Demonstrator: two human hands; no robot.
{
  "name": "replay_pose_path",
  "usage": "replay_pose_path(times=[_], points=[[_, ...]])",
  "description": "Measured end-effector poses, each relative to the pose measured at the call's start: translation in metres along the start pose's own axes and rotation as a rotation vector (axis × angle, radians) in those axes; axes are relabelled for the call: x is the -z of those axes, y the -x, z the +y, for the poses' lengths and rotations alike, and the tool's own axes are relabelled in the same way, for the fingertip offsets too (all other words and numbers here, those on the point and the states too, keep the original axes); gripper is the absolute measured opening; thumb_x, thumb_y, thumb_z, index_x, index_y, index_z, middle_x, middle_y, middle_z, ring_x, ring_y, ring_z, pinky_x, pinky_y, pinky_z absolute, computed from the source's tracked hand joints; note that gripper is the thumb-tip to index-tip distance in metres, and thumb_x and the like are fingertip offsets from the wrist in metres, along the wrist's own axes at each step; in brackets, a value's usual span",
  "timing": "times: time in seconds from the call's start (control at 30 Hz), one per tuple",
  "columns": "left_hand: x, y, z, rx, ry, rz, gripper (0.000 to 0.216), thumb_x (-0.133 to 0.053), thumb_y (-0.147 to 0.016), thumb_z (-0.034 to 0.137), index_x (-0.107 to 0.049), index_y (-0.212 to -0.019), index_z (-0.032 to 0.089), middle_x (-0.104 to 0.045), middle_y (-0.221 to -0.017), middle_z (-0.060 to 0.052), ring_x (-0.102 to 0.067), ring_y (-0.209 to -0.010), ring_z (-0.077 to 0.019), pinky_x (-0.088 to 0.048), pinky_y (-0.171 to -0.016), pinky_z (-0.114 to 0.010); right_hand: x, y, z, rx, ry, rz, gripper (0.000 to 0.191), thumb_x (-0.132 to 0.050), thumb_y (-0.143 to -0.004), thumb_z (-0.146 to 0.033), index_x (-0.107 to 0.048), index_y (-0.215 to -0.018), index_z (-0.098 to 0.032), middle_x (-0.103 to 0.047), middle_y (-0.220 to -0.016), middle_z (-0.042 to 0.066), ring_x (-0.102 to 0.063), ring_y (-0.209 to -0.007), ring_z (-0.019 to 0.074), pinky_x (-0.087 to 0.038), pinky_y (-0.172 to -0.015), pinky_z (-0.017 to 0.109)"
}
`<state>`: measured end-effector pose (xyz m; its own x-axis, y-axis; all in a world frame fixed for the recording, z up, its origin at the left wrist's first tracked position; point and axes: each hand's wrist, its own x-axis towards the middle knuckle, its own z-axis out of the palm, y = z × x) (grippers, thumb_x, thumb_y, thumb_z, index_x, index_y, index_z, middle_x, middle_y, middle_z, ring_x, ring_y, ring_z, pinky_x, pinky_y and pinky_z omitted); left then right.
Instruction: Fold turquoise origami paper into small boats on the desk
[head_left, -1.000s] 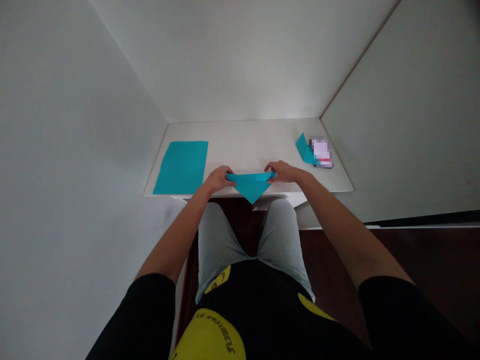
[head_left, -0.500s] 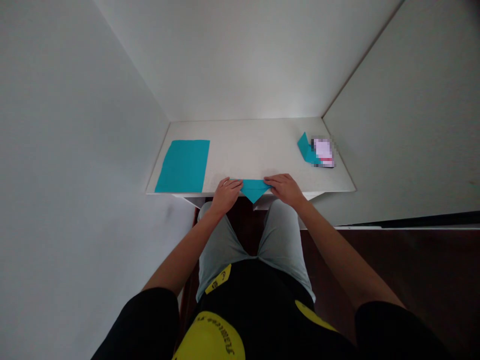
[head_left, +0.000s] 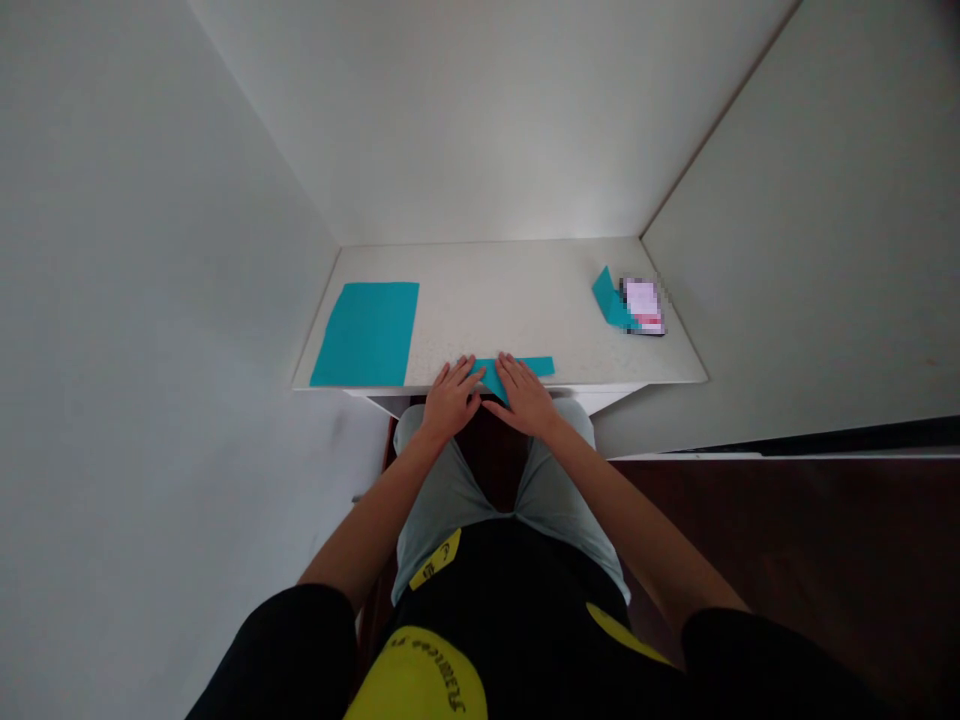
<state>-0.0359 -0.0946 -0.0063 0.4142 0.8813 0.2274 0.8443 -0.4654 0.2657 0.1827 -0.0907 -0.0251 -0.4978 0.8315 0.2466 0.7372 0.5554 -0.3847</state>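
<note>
A folded teal paper point(head_left: 536, 366) lies at the front edge of a small white table point(head_left: 510, 290). My left hand point(head_left: 450, 397) rests flat on its left part, fingers stretched out. My right hand point(head_left: 525, 395) lies flat over its middle, fingers spread, so most of the paper is hidden and only its right strip and a bit between the hands show. Both hands press down on the paper side by side.
A flat teal sheet point(head_left: 366, 332) lies on the table's left side. At the back right are a small folded teal piece point(head_left: 609, 300) and a blurred card-like object point(head_left: 645, 306). White walls close in left, back and right. Dark floor below.
Both hands moved from the paper's outer corners inward and toward me, now flat on it side by side. The triangular point that hung over the edge is now covered by the hands.
</note>
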Motion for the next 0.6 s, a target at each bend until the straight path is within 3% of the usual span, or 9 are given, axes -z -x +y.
replay_pose_path(times=[0.27,0.33,0.4,0.5,0.6], points=[[-0.007,0.003,-0.001,0.014,0.069,0.077,0.043,-0.057,-0.105,0.028,-0.065,-0.148,0.028,-0.053,-0.166,-0.005,-0.047,-0.157,-0.0247,-0.033,-0.133,-0.053,0.022,0.042,0.054,-0.066,0.085,0.054,0.108,-0.066,-0.096,-0.07,-0.022,-0.173,-0.009,-0.028,-0.176,0.024,-0.03,-0.164,0.0382,-0.028,-0.133,0.06],[-0.006,0.004,-0.001,0.028,0.098,0.09,0.04,-0.059,-0.105,0.028,-0.068,-0.145,0.028,-0.059,-0.161,-0.005,-0.053,-0.152,-0.0249,-0.035,-0.132,-0.053,0.026,0.047,0.058,-0.073,0.083,0.073,0.096,-0.066,-0.098,-0.064,-0.03,-0.172,-0.013,-0.035,-0.175,0.021,-0.037,-0.161,0.0366,-0.032,-0.132,0.059],[-0.004,0.005,-0.001,0.049,0.132,0.104,0.036,-0.06,-0.105,0.026,-0.072,-0.138,0.029,-0.068,-0.151,-0.005,-0.06,-0.145,-0.0255,-0.04,-0.128,-0.052,0.029,0.047,0.059,-0.1,0.061,0.119,0.073,-0.063,-0.103,-0.055,-0.047,-0.164,-0.018,-0.048,-0.168,0.017,-0.047,-0.155,0.0342,-0.037,-0.128,0.057],[0.003,0.002,-0.006,0.105,0.199,0.113,0.023,-0.064,-0.103,0.028,-0.079,-0.121,0.027,-0.08,-0.128,-0.006,-0.07,-0.125,-0.0268,-0.051,-0.115,-0.047,0.035,0.04,0.058,-0.18,-0.024,0.206,0.039,-0.057,-0.106,-0.048,-0.074,-0.13,-0.023,-0.073,-0.141,0.014,-0.066,-0.132,0.0326,-0.049,-0.114,0.053],[0.01,-0.011,-0.014,0.229,0.297,0.111,0.021,-0.067,-0.102,0.038,-0.08,-0.109,0.023,-0.082,-0.106,-0.007,-0.074,-0.1,-0.0243,-0.057,-0.096,-0.039,0.041,0.029,0.063,-0.325,-0.163,0.273,0.042,-0.057,-0.105,-0.058,-0.078,-0.101,-0.022,-0.08,-0.099,0.011,-0.073,-0.093,0.0288,-0.057,-0.088,0.044]])
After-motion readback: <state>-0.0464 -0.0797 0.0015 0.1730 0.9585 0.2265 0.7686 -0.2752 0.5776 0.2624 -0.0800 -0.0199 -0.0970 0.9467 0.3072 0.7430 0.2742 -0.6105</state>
